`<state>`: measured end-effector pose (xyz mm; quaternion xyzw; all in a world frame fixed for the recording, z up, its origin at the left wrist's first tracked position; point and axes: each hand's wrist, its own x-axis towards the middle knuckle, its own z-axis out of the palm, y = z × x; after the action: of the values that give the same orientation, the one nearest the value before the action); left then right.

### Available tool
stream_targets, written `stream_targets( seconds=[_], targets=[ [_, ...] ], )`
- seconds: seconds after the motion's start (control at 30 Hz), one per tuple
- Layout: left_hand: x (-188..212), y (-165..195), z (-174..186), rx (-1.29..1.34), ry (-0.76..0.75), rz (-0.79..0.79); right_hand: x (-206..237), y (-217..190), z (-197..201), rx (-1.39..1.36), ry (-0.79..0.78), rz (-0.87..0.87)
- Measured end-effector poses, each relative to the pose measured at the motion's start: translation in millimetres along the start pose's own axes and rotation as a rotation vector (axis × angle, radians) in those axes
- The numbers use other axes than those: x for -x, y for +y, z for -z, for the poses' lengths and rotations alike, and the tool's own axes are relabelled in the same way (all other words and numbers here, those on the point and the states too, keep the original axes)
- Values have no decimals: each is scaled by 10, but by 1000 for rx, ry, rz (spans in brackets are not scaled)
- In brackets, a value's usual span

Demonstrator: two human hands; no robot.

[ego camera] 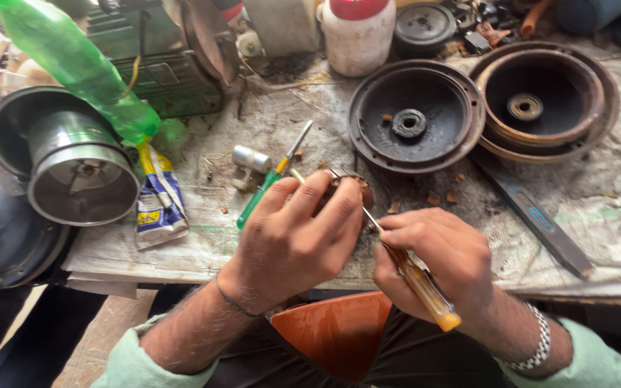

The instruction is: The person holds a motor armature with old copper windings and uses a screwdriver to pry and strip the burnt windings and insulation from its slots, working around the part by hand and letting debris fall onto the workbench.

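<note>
Mint-green sleeves, metal bracelet (537,352), thin wristband (233,302)

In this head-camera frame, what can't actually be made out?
- Small brown part: mostly covered by the left hand; its shape is unclear.
- Amber-handled screwdriver: the tip is hidden behind the part and fingers, the handle partly inside the right hand.
- Green bottle: its top is cut off by the upper edge.
- Rusty round housing: its top rim is cut off by the upper edge.
</note>
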<state>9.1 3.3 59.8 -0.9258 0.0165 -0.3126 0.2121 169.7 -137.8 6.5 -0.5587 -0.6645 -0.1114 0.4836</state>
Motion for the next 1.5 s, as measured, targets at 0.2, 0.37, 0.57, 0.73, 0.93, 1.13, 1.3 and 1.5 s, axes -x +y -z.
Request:
stream_targets(
  seconds=[0.2,0.37,0.57,0.73,0.93,1.13,1.3,1.5],
  targets=[
    [-25,-50,-7,24,-21,-55,34,6,36,-6,-13,-64],
    [-35,42,-22,-48,-36,9,47,20,17,-22,-15,-45],
    [0,129,-82,-109,-35,115,89,41,19,-30,-11,-56],
    [-38,103,-121,35,-27,199,46,19,-24,-22,7,-27],
    [115,45,-167,377,80,302,32,-21,-11,-6,38,-37],
    [281,12,-345,794,345,609,21,5,-9,47,-7,-61],
    [355,77,-474,1109,498,769,14,12,-72,114,0,-46],
    [403,14,-571,1075,501,850,-32,50,-135,136,-20,-128]
  ],
)
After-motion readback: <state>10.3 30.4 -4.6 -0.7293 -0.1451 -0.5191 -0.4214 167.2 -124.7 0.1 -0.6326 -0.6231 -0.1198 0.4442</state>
